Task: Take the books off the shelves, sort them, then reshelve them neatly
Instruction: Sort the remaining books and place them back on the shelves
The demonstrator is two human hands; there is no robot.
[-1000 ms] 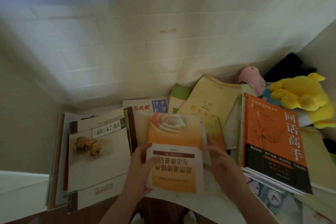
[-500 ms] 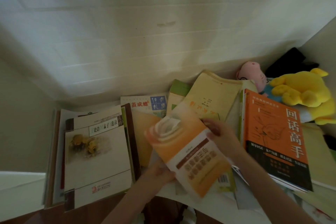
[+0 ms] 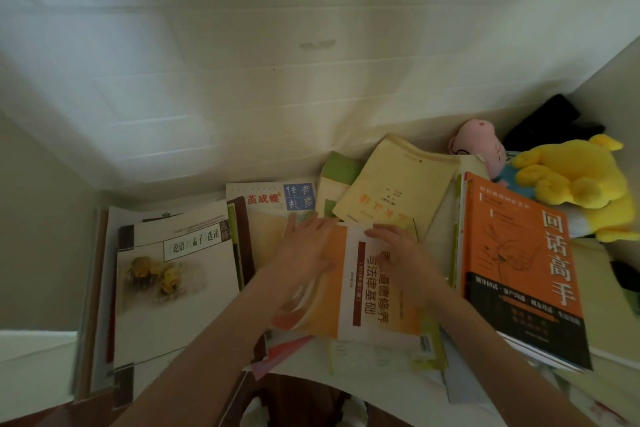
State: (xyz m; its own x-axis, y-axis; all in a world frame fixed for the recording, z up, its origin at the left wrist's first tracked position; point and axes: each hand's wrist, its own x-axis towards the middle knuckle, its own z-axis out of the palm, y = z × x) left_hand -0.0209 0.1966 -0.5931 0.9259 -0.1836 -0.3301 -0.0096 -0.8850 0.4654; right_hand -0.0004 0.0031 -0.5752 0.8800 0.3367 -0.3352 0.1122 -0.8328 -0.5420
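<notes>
Lying flat: orange-and-white book (image 3: 360, 288), red spine-band.

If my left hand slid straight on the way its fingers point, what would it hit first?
Probably the near corner of the pale yellow book, just past the left hand. The green book beside it is a close second, since depth is unclear.

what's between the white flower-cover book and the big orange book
Head view: an orange-and-white book on the middle pile, left hand and right hand resting on it.
</notes>
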